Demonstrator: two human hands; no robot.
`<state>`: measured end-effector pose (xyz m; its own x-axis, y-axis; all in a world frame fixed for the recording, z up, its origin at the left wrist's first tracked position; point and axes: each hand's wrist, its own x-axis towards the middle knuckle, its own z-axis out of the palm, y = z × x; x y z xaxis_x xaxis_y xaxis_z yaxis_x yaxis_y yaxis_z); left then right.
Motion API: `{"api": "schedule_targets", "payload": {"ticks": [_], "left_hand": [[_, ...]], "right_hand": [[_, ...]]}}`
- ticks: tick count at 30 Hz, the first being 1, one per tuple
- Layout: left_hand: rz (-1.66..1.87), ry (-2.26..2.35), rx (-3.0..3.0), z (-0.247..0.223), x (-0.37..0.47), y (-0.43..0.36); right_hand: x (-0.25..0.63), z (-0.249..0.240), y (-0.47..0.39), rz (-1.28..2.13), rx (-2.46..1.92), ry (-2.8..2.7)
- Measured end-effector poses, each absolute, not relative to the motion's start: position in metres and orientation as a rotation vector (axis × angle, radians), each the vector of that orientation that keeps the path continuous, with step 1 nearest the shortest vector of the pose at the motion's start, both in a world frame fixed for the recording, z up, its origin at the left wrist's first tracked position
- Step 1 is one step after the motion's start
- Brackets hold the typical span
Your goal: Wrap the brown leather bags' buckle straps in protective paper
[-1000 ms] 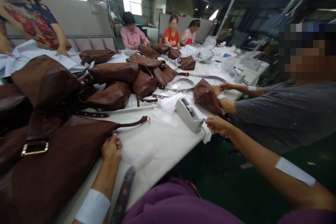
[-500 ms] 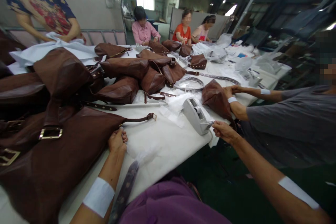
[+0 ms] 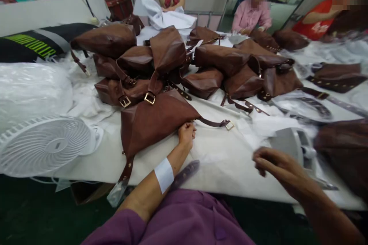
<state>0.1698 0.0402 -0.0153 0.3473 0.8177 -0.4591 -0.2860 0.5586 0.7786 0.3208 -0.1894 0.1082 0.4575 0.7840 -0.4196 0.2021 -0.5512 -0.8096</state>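
My left hand is closed at the right corner of a brown leather shoulder bag, by the end of its zip. What its fingers pinch is too small to make out. A strap with a gold buckle runs from that corner. My right hand, blurred, hangs over the table with its fingers curled together; whatever may be in them is hidden. Just behind it stands a grey tape dispenser. A studded strap in clear plastic lies beside my left forearm.
Several brown bags are piled across the far side. A white fan and clear plastic wrap lie at the left. Another brown bag sits at the right. Co-workers stand or sit beyond the table.
My right hand has moved away from the tape dispenser's front, back toward the bag. The view has swung left, bringing the fan into sight. My left hand stays at the bag's corner.
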Motion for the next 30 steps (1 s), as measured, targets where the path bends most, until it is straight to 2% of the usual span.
{"api": "schedule_targets", "payload": {"ticks": [4,8,18,30], "left_hand": [[0.785,0.965,0.737,-0.016,0.159,0.033],[0.786,0.966,0.749,-0.016,0.154,0.032],[0.774,0.908,0.643,-0.021,0.153,0.036],[0.801,1.020,0.660,-0.018,0.158,0.036]], "right_hand": [[0.273,0.080,-0.068,1.159,-1.645,-1.013],[0.258,0.036,-0.010,1.284,-1.545,-0.939],[0.270,0.014,0.008,1.343,-1.600,-0.954],[0.264,0.009,0.017,1.218,-1.758,-0.904]]}}
